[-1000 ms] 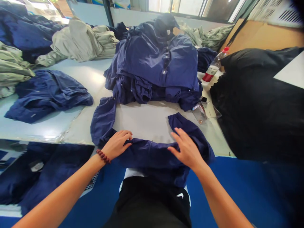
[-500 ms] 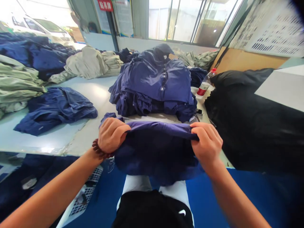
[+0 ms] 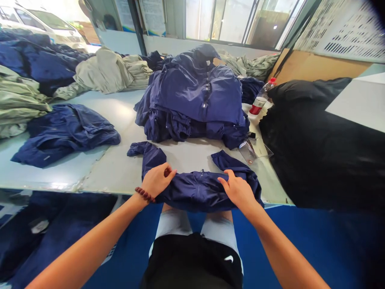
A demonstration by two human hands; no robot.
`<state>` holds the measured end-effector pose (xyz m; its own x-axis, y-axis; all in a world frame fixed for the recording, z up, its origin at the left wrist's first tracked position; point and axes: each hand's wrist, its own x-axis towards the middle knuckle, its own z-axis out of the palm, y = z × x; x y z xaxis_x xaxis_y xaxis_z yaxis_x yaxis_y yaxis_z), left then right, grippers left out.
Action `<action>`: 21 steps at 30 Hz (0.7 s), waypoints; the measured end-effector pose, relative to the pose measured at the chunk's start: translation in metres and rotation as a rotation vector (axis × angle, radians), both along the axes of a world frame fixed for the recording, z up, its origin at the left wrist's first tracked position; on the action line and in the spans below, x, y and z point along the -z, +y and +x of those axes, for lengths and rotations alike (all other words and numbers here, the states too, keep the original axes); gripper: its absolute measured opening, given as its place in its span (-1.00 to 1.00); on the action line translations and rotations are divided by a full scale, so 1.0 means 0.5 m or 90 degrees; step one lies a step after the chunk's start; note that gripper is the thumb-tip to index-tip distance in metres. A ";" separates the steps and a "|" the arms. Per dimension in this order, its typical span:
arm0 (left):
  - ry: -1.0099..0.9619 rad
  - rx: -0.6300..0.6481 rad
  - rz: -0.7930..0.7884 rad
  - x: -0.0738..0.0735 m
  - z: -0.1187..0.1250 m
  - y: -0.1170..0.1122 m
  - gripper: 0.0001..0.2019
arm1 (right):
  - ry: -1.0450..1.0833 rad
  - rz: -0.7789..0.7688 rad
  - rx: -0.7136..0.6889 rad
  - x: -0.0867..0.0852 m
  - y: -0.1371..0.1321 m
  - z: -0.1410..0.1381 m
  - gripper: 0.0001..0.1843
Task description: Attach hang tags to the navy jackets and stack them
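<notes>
table (image 3: 189,155) open between sleeves (image 3: 153,156); jacket pile (image 3: 189,96) blocks beyond, black heap (image 3: 313,148) right.

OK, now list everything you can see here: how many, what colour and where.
jacket: one, navy, under both hands
table: one, whitish, across the middle
garment stack: one, navy, beyond the jacket
folded garment: one, navy, left
pale garments: count unclear, grey-green, back and left
bottle: one, clear, red cap, right of stack
plastic packets: count unclear, clear, nearer than bottle
black heap: one, black, right
basket: one, white, upper right
car: one, white, upper left
floor: one, blue, below
bracelet: one, reddish-brown, left wrist
left hand: one, bare, jacket's left part
right hand: one, bare, jacket's right part
</notes>
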<state>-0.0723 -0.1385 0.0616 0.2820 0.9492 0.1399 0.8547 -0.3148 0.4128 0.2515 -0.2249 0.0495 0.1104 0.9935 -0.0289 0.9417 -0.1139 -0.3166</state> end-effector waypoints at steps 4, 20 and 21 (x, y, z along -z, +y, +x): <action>0.078 0.082 -0.083 -0.004 0.056 0.042 -0.56 | -0.120 0.010 -0.057 -0.027 0.043 -0.024 -0.57; -0.267 0.167 0.075 -0.213 0.071 0.008 -0.60 | 0.526 0.328 -0.053 -0.157 0.087 0.056 -0.77; -0.242 0.176 0.057 -0.204 0.069 0.006 -0.59 | 0.502 0.304 -0.055 -0.145 0.083 0.052 -0.80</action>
